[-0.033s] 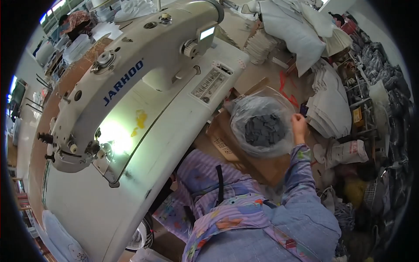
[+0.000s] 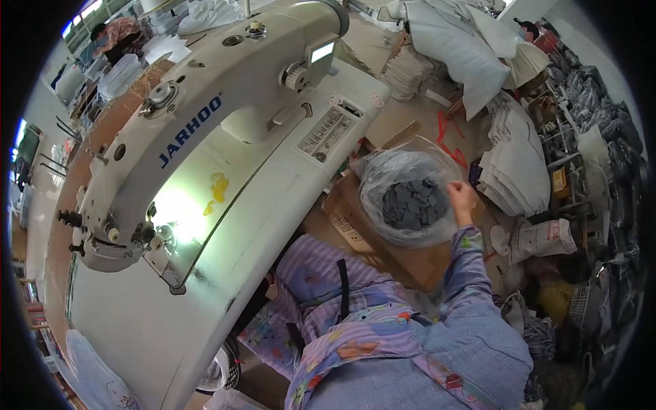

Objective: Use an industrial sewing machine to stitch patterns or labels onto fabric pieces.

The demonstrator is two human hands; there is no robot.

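While a crumpled, translucent bag (image 2: pixel 374 183) enclosed flat grey pieces (image 2: pixel 413 205), the right hand (image 2: pixel 462 199) curled beside the rim, its grip indeterminable.

Sewing machine (image 2: pixel 184 130) on table (image 2: pixel 143 321), left; pieces (image 2: pixel 413 203) in plastic bag (image 2: pixel 374 188) within carton (image 2: pixel 345 222), right; right hand (image 2: pixel 462 197) at bag's right edge

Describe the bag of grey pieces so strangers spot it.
Start at the large pale sewing machine. Right of its table, a brown cardboard box holds a translucent plastic bag, beside the right hand. Unlike the white stack nearby, it gapes open over dark grey pieces.
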